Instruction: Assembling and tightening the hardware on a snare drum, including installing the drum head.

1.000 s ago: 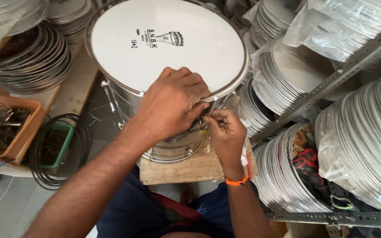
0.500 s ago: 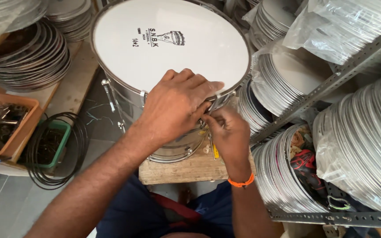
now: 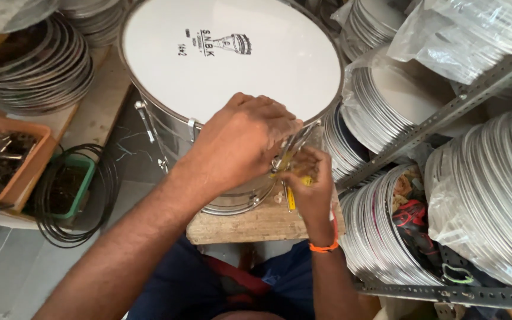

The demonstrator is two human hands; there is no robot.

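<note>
With the white-headed, chrome-shelled drum (image 3: 226, 65) standing on its wooden block (image 3: 250, 224), our left hand (image 3: 241, 145) clamps its rim and our right hand (image 3: 309, 181) grips a yellow-handled tool (image 3: 291, 192) at one tension rod, tightening apparently unfinished.

I see a metal-shelled drum (image 3: 220, 71) with a white head standing upright on a wooden block (image 3: 250, 224), its shiny rim facing up at me. At the rim's near edge, a yellow-handled tool (image 3: 291, 178) hangs down along the shell above that block.
</note>
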